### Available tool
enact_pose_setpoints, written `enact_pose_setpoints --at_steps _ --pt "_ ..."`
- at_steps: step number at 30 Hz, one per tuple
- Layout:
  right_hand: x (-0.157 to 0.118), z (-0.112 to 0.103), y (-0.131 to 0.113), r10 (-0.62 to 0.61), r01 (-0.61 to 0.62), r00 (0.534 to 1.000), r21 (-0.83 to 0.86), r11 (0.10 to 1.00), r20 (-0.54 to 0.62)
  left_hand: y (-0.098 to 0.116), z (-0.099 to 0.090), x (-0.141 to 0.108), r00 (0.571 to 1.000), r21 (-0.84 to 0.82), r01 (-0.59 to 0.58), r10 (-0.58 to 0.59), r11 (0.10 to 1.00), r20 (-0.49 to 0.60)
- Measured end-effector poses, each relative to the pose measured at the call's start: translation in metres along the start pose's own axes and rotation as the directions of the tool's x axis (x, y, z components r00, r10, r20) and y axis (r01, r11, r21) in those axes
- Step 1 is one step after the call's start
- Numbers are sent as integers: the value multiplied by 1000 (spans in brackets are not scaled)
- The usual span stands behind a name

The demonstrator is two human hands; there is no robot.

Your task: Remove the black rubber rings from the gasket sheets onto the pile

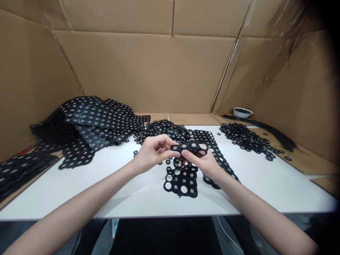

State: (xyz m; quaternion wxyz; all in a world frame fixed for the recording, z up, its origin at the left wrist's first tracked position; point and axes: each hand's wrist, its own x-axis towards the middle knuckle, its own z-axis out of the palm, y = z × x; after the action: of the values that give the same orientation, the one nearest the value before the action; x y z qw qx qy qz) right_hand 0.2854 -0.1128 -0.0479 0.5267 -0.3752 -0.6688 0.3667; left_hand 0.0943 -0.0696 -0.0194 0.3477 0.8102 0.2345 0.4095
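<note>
A black mesh of joined rings (183, 179) hangs down to the white table, its upper edge folded and raised between my hands. My left hand (156, 152) pinches the left end of that edge between thumb and fingers. At the right end my right hand (203, 161) grips the folded edge, thumb in front and the other fingers mostly hidden behind it. A second strip of ring mesh (223, 163) lies flat on the table, partly behind my right hand. Just beyond my hands sits a pile of loose black rings (170, 129).
A large heap of ring mesh (98, 117) fills the back left. More loose rings (244, 138) lie at the right, near a white bowl (242, 113) of dark small pieces and a bundle of dark strands (273, 132). Cardboard walls (148, 71) surround the white table (127, 198).
</note>
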Motion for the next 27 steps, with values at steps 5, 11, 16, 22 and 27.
enact_pose_setpoints --at_steps 5,11,16,22,27 --pt "0 0 1 -8 9 1000 -9 1000 27 -2 1 0 997 -3 63 -63 998 43" --pt "1 1 2 20 -21 999 21 1000 32 1 3 1 999 74 -14 12 997 30" --pt "0 1 3 18 -18 999 -12 1000 31 1 5 0 998 98 -65 64 993 20" --pt "-3 3 -1 -64 62 998 -87 994 -16 3 0 -1 981 151 -189 194 970 -18" --pt "-6 3 -10 -82 63 991 -174 983 -104 5 -10 0 985 -13 -166 166 986 -55"
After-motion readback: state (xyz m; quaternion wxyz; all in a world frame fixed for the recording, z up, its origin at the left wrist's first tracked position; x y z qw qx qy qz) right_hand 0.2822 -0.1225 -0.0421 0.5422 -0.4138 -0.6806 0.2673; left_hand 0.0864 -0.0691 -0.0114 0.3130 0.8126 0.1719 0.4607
